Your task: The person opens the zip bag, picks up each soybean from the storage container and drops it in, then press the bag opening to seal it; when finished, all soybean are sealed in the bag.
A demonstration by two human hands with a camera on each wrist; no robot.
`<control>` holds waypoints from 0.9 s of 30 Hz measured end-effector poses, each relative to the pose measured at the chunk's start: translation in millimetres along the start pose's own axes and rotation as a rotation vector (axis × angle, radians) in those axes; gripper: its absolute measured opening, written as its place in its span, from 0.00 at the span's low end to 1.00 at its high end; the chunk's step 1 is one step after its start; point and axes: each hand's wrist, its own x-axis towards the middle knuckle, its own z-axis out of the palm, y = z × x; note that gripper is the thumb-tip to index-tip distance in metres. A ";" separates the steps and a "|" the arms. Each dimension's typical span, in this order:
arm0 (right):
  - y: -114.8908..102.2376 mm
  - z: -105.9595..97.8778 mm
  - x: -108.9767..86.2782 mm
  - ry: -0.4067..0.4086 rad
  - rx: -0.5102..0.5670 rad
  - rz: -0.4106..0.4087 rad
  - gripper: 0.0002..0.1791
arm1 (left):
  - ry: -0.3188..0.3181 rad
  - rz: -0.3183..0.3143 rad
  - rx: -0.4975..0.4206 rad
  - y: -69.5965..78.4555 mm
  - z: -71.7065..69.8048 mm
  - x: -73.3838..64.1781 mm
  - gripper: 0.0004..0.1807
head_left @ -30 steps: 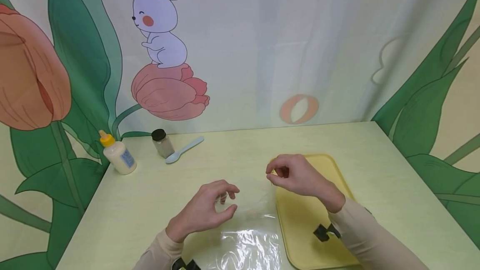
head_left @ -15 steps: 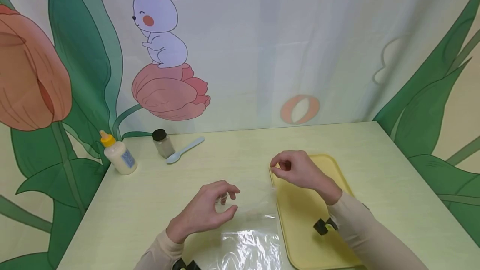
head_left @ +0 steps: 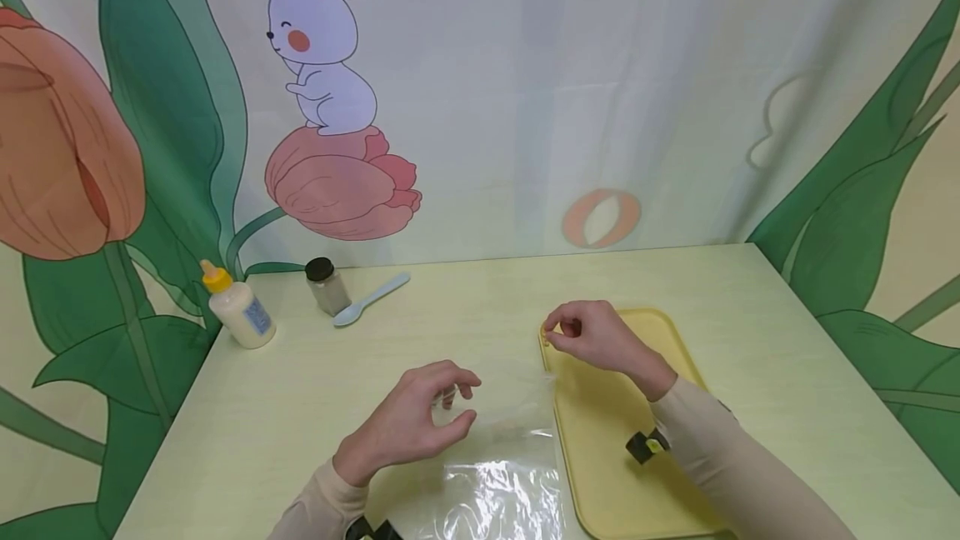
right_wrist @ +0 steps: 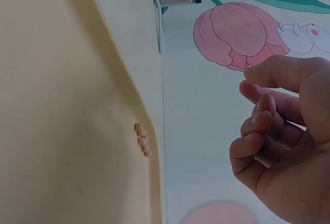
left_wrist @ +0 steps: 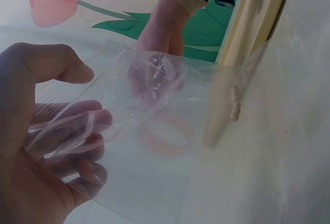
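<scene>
My left hand (head_left: pixel 408 415) holds the edge of a clear plastic bag (left_wrist: pixel 154 167), its fingers curled behind the film and the thumb apart from them. Through the film, the left wrist view shows a short row of pale, bead-like lumps (left_wrist: pixel 235 102); whether it lies inside is unclear. Over the far left corner of a yellow tray (head_left: pixel 600 457) hovers my right hand (head_left: pixel 596 337), thumb and index finger close together, the others loosely curled. Nothing shows between them. Below, a row of small tan lumps (right_wrist: pixel 142 140) lies against the tray's rim.
At the table's back left stand a white bottle (head_left: pixel 243 317) with a yellow nozzle cap and a small black-lidded jar (head_left: pixel 330 290). A pale blue spoon (head_left: pixel 372 300) lies beside the jar. Behind the table hangs a printed curtain (head_left: pixel 480 107).
My right hand has moved slightly right and away from the bag to the tray's corner, and the film beneath it has dropped. The left hand has stayed in place.
</scene>
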 end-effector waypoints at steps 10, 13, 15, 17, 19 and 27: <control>14.6 9.2 8.1 -0.062 -0.052 0.058 0.03 | -0.007 -0.006 -0.006 0.6 -0.3 0.8 0.15; 14.9 10.3 10.0 -0.083 -0.061 0.077 0.04 | -0.005 -0.006 -0.001 0.7 -0.5 1.0 0.15; 16.3 11.6 11.0 -0.089 -0.069 0.085 0.04 | -0.006 -0.008 -0.001 0.9 -0.6 1.2 0.15; 18.6 13.0 11.7 -0.091 -0.075 0.089 0.04 | -0.006 -0.009 -0.003 1.0 -0.7 1.1 0.15; 21.6 14.7 12.2 -0.093 -0.087 0.095 0.05 | -0.008 -0.012 -0.005 1.2 -0.8 1.1 0.15; 33.0 21.0 14.0 -0.115 -0.114 0.118 0.06 | -0.005 -0.011 -0.003 0.8 -0.6 0.5 0.15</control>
